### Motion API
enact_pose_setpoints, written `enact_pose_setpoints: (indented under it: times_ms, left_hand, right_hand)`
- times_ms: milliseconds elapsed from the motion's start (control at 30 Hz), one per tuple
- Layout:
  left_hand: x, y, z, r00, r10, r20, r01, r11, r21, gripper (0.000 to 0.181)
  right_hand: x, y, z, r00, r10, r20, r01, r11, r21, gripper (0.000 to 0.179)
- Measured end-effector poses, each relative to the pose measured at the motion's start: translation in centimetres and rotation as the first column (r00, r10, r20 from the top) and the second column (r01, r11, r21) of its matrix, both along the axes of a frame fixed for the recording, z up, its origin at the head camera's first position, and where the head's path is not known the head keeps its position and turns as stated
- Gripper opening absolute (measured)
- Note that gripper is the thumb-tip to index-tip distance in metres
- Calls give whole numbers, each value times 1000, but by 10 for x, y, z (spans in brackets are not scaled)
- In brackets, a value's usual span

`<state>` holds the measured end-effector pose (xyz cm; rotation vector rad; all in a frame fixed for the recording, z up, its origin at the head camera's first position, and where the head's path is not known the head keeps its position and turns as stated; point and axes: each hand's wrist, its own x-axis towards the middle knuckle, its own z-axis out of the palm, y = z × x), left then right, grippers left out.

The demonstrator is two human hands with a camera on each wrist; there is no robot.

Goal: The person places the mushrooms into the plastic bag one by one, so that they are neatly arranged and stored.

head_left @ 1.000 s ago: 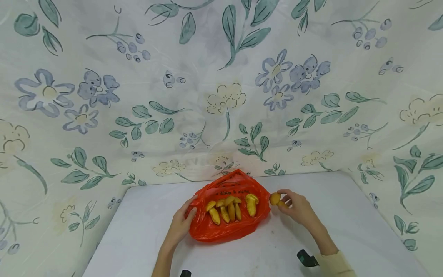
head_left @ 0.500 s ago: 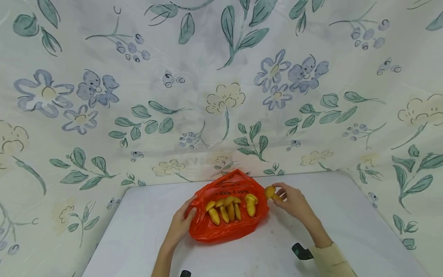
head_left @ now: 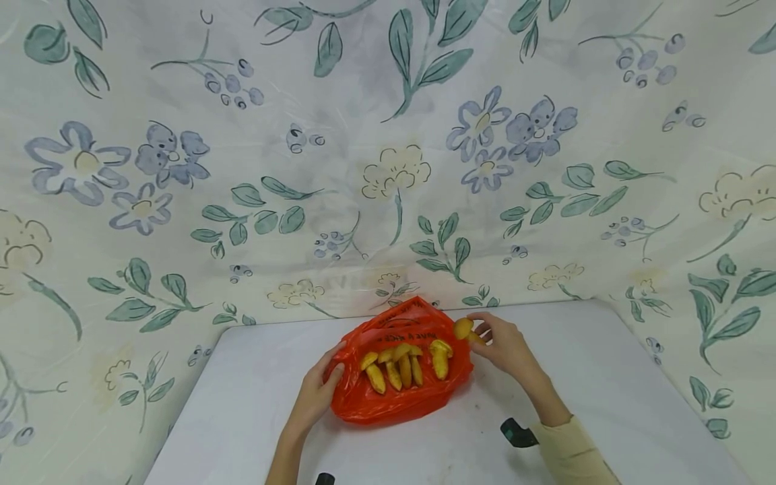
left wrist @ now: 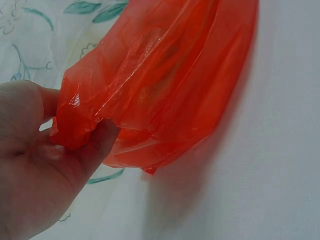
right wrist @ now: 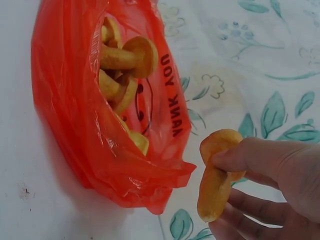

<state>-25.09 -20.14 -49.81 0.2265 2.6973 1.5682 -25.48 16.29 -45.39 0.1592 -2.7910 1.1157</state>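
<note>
A red plastic bag [head_left: 400, 403] lies with its mouth spread wide on the white table, and several yellow-brown mushrooms [head_left: 405, 367] rest inside it. My left hand [head_left: 320, 385] grips the bag's left edge; in the left wrist view the thin red film runs between thumb and fingers. At the bag's right edge, my right hand [head_left: 506, 343] pinches one mushroom [right wrist: 215, 185] between thumb and fingers. The right wrist view has this mushroom beside the bag's rim, apart from it, with its stem pointing down. Part of the pile is hidden behind the bag's near wall.
The white table [head_left: 242, 404] carries a few small dark specks near its front. Behind it rises a flower-patterned cloth [head_left: 339, 202], which also hangs at both sides. A dark wrist camera [head_left: 518, 433] sits by the right forearm.
My right hand has moved left and slightly away from me with its mushroom, from beside the bag to its right rim. The left hand and the mushrooms in the bag stay put.
</note>
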Motion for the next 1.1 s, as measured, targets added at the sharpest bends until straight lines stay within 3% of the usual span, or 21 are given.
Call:
enact_pose_setpoints:
  times_ms: [567,1100]
  left_hand:
    - [1,-1,0,1000,0,-10,0,1000,2,47]
    - [0,-1,-1,1000,-5,-15,5,1000,5,47]
  right_hand:
    - [-3,-27,3,996,-25,87,32,997,-72,46]
    - [-5,-47,-7,997,-8,72,15,995,-96,47]
